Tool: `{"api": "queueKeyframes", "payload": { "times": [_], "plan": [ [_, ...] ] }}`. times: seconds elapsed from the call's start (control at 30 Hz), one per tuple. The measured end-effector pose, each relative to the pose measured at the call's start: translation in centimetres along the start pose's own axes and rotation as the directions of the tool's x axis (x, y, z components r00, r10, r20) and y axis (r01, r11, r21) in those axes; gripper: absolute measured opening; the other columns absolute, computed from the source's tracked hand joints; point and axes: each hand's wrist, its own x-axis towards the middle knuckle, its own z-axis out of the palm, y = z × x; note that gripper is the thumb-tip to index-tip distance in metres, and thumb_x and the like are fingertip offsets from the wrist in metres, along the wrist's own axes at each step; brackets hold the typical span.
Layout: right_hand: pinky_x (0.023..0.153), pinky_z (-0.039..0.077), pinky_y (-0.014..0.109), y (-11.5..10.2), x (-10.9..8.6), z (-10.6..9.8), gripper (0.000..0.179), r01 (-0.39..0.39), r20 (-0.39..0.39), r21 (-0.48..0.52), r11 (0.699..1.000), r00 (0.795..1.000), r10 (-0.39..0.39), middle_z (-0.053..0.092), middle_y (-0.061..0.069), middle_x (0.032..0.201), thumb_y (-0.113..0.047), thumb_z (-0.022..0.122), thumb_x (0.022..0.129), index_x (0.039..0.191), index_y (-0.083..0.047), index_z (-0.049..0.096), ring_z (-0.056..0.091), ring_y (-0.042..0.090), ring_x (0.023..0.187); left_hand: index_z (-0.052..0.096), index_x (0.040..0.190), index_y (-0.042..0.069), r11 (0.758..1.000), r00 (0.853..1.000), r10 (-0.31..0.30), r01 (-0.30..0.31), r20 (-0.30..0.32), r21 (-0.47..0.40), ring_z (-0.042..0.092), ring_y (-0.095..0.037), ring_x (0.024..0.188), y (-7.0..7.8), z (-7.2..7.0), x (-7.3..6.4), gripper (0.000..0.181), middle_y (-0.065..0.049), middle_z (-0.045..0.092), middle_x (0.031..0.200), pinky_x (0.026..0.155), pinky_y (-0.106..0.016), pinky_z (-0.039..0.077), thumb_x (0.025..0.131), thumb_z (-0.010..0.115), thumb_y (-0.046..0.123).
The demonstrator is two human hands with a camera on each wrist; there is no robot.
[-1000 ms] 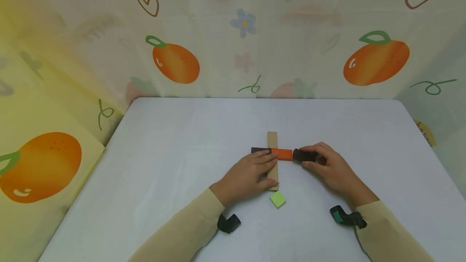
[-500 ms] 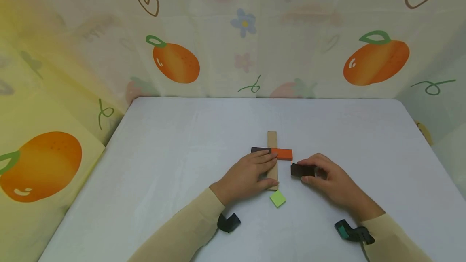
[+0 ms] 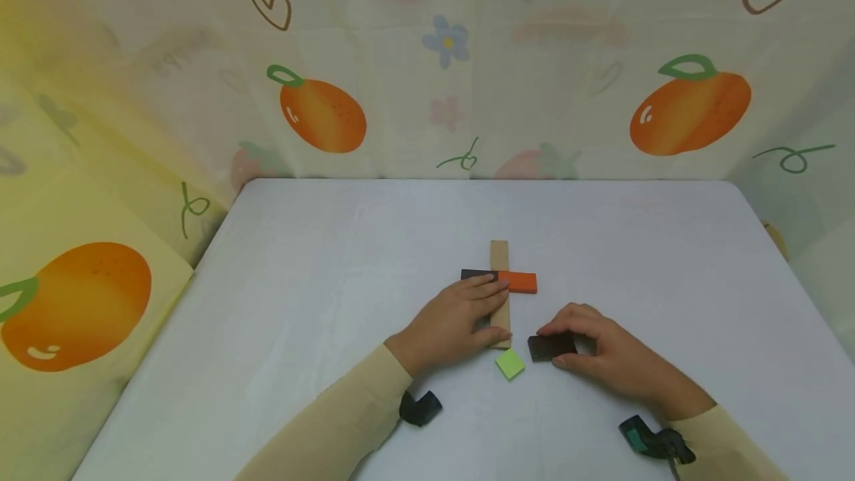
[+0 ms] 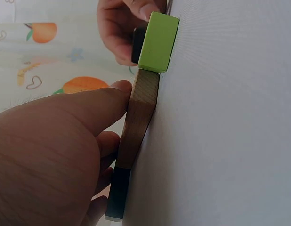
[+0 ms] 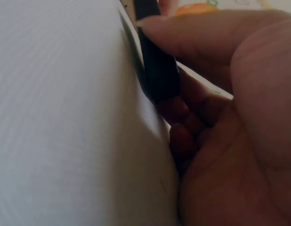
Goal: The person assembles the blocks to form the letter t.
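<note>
My left hand (image 3: 461, 325) lies over a narrow wooden strip (image 3: 499, 255), its fingers reaching across the crossing and its thumb near the strip's near end. A black block (image 3: 472, 274) projects to the left of the strip and an orange block (image 3: 523, 283) to the right, forming a cross. Another black block (image 3: 551, 348) is pinched between the thumb and fingers of my right hand (image 3: 604, 351), low over the table; the right wrist view shows this black block (image 5: 159, 68) up close. A light green square block (image 3: 510, 364) sits at the strip's near end, turned like a diamond.
Everything lies on a white table (image 3: 347, 243), its back edge against a patterned curtain (image 3: 394, 110) with fruit prints. More curtain hangs at the left and right sides. A black wrist device (image 3: 421, 408) sits by the left sleeve, another (image 3: 657, 440) by the right.
My right hand has drawn its black block from beside the orange block's right end toward me, to the right of the green block. The left hand stays in place.
</note>
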Motion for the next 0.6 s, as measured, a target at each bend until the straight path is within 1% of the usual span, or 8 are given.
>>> {"api": "queueKeyframes", "payload": {
  "times": [0.13,0.27,0.47,0.6],
  "plan": [
    [0.096,0.047,0.027,-0.4,-0.1,0.0,0.04,0.026,0.051,-0.032,0.999,0.998,-0.025,0.068,-0.01,0.124,-0.006,0.084,0.096,0.13,-0.024,0.075,0.057,0.014,0.115,0.056,0.157,0.005,1.0,1.0,-0.004,0.004,0.006,0.0,0.036,-0.022,0.158,-0.1,0.1,0.0,0.067,-0.003,0.05,0.164,0.128,-0.03,0.022,0.107,0.071,0.047],
    [0.094,0.048,0.031,-0.7,-0.2,0.1,0.04,0.034,0.084,-0.056,0.998,0.996,-0.03,0.067,-0.014,0.123,-0.01,0.087,0.095,0.128,-0.029,0.075,0.057,0.013,0.114,0.057,0.157,0.005,1.0,1.0,0.003,-0.003,-0.005,0.002,0.037,-0.022,0.157,-0.1,0.1,0.0,0.067,-0.004,0.051,0.164,0.128,-0.031,0.023,0.107,0.072,0.046],
    [0.095,0.047,0.035,-1.0,-0.2,0.3,0.034,0.007,0.133,-0.043,0.999,0.991,-0.001,0.066,-0.015,0.123,-0.02,0.088,0.096,0.124,-0.032,0.074,0.058,0.013,0.115,0.057,0.157,0.004,1.0,1.0,0.012,-0.012,-0.016,0.007,0.037,-0.022,0.157,-0.1,0.2,0.0,0.067,-0.004,0.051,0.163,0.128,-0.031,0.023,0.107,0.072,0.047],
    [0.096,0.046,0.037,-1.3,-0.2,0.4,0.031,-0.013,0.147,-0.049,0.999,0.989,0.02,0.065,-0.016,0.123,-0.024,0.087,0.097,0.123,-0.033,0.074,0.057,0.013,0.115,0.057,0.157,0.005,1.0,1.0,0.014,-0.014,-0.019,0.004,0.037,-0.022,0.157,-0.2,0.2,0.0,0.067,-0.004,0.051,0.163,0.128,-0.031,0.023,0.107,0.072,0.047]
  ]
}}
